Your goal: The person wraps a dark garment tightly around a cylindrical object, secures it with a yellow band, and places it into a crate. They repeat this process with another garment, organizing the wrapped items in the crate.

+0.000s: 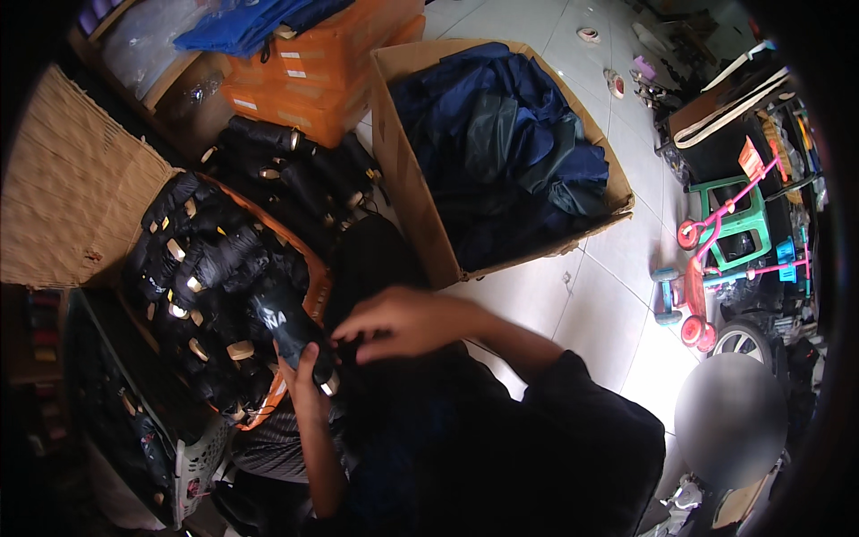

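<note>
My left hand (307, 380) is closed around a folded black umbrella (288, 324) with pale lettering on its cover. The umbrella lies at a slant, its light-coloured handle end toward me. Just to its right is my right hand (394, 324), slightly blurred, with bent fingers held apart and nothing visible between them. Its fingertips are close to the umbrella; whether they touch it I cannot tell. Beyond the held umbrella, many similar black folded umbrellas (215, 259) with pale handle ends fill an orange-edged carton (315, 277).
More black umbrellas (309, 179) lie beyond the carton. A large cardboard box (394, 134) holds dark blue and green fabric. Orange-wrapped boxes (300, 76) stand behind. At left are a cardboard flap (72, 188) and a grey plastic crate (199, 470). A pink scooter (702, 259) and green stool (756, 228) stand right.
</note>
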The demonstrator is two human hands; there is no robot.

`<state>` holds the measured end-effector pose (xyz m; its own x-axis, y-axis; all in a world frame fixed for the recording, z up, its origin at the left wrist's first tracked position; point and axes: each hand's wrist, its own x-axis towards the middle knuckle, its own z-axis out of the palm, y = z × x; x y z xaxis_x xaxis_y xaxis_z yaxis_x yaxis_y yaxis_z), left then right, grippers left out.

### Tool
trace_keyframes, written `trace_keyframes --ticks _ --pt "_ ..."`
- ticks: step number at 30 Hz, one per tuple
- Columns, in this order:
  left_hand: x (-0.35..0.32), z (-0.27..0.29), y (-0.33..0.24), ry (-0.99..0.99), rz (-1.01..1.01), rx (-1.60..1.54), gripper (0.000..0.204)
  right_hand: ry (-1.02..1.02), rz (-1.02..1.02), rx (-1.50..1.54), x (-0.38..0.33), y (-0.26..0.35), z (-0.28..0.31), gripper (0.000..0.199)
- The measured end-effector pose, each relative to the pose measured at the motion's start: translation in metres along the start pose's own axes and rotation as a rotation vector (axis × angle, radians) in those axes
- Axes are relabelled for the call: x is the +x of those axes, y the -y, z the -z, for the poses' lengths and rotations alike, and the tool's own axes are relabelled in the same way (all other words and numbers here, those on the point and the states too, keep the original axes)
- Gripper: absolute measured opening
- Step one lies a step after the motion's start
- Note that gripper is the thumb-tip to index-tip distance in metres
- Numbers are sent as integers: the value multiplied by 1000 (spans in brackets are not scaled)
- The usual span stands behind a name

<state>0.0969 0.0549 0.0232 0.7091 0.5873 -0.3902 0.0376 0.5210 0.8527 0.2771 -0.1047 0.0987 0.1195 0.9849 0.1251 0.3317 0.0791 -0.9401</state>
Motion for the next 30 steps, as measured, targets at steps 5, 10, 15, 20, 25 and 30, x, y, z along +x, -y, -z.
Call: trace_keyframes --ticks 5,10,15,20,25,30 --pt "-18 12 20 143 37 -98 54 -888 -246 -446 -27 16 138 18" --pt "-32 17 26 129 21 -56 58 -858 -967 -1264 -54 -54 251 42" --pt "-56 42 7 -93 -3 -61 72 -695 -852 -1282 -73 -93 273 29" --pt "-77 107 -97 -573 -532 738 81 -892 -754 -1360 -91 -87 283 20" --pt "-99 204 -196 -1034 -790 1326 79 -1068 -561 -1370 -75 -79 281 13" --pt "-98 314 -218 -1041 -285 1923 71 -990 -483 -1286 -63 -83 281 11"
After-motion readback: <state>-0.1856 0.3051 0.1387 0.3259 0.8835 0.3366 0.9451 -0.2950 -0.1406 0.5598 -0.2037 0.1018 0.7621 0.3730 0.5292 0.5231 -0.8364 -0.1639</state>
